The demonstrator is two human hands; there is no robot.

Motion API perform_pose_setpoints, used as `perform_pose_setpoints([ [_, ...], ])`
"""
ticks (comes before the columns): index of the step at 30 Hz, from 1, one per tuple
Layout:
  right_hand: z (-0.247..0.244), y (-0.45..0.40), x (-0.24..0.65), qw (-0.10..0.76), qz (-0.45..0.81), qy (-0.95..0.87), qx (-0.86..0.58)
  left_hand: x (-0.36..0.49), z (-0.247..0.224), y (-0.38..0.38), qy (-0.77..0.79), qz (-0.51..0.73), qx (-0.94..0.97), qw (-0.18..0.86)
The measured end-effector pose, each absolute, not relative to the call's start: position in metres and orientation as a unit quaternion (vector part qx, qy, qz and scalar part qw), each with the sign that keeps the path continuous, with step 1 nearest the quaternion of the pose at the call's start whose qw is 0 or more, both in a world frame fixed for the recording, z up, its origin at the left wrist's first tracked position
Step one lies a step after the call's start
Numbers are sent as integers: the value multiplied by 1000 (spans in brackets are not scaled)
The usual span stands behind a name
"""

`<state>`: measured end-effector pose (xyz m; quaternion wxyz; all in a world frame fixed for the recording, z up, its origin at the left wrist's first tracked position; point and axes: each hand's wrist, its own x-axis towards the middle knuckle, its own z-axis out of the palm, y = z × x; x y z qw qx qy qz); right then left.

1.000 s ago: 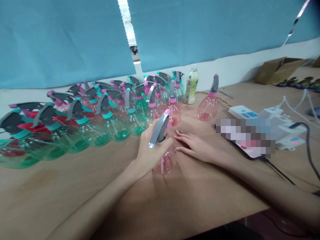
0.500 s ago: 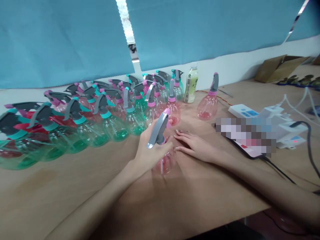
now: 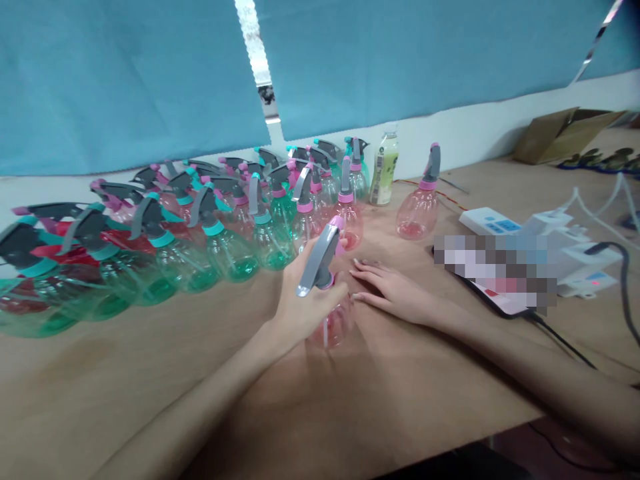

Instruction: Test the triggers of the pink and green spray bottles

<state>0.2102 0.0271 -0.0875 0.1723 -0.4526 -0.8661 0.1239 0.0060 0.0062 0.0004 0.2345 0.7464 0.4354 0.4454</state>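
My left hand (image 3: 295,300) is wrapped round the neck of a pink spray bottle (image 3: 334,327) that has a grey trigger and a pink nozzle. The bottle stands on the brown tabletop (image 3: 240,413), its upper body partly hidden by my fingers. Just right of it, my right hand (image 3: 395,293) lies flat on the table with fingers stretched out, the fingertips close to the bottle; whether they touch it I cannot tell. Behind my left hand stands another pink spray bottle (image 3: 349,223). A green spray bottle (image 3: 273,243) is left of that.
Several pink and green spray bottles (image 3: 185,263) crowd the left side. At the back are a drink bottle (image 3: 385,170) and a lone pink spray bottle (image 3: 417,210). On the right lie a phone (image 3: 505,308), a power strip (image 3: 490,223) with chargers and cables, and a cardboard box (image 3: 547,137).
The view has shifted very slightly. Both hands and the held spray bottle keep nearly the same places.
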Motion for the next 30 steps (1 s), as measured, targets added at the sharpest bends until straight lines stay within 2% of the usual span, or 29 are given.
perform_pose_setpoints([
  [9, -92, 28, 211, 195, 116, -867, -445, 5, -3, 6, 428, 450, 745, 245],
  [20, -86, 27, 210, 172, 116, -870, -447, 6, 0, 5, 428, 451, 738, 263],
  [30, -89, 28, 210, 177, 116, -871, -444, 5, 7, 7, 398, 447, 766, 234],
])
